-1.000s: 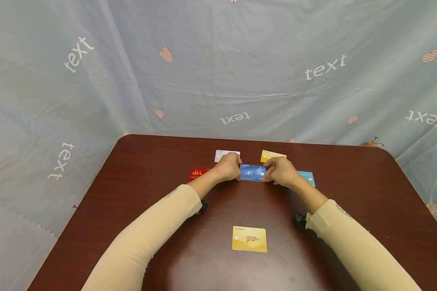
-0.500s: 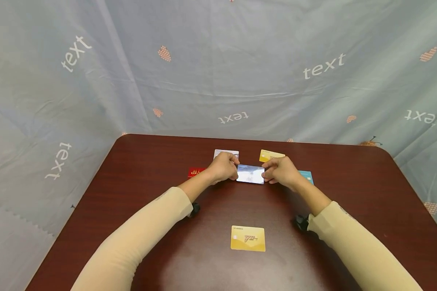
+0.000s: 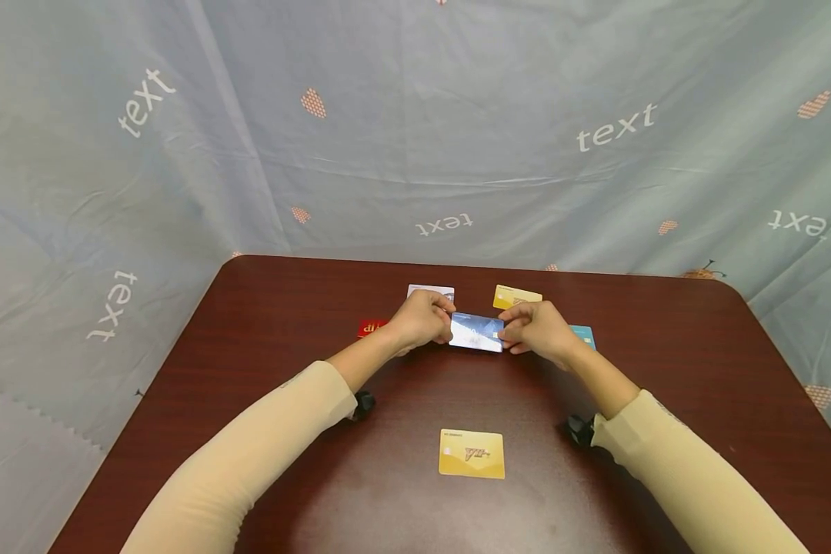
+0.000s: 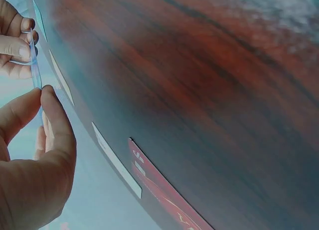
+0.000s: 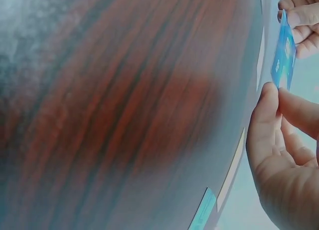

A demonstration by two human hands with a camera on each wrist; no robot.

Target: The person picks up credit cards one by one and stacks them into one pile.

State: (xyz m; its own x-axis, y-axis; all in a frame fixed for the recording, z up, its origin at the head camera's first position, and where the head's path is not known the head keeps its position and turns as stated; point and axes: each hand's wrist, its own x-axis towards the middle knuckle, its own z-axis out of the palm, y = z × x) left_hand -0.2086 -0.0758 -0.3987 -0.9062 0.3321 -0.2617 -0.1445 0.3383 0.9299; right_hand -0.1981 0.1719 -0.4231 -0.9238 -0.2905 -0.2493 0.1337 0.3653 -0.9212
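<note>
Above the table, a blue card with a bright glare on its face is held between both hands. My left hand pinches its left edge between thumb and fingers. On the opposite edge, my right hand pinches it the same way. Both wrist views show the card standing off the tabletop; in the right wrist view the blue card is seen nearly edge-on. Partly behind the left hand lie a white card and a red card. Near the right hand are a yellow card and a teal card.
Closer to the body, another yellow card lies flat on the dark wooden table. A grey-blue cloth with printed text hangs behind the table's far edge and along its left side.
The blue card has come up and slightly toward the body in both hands, and glare now covers part of its face. Other cards stay put; the left forearm has shifted left.
</note>
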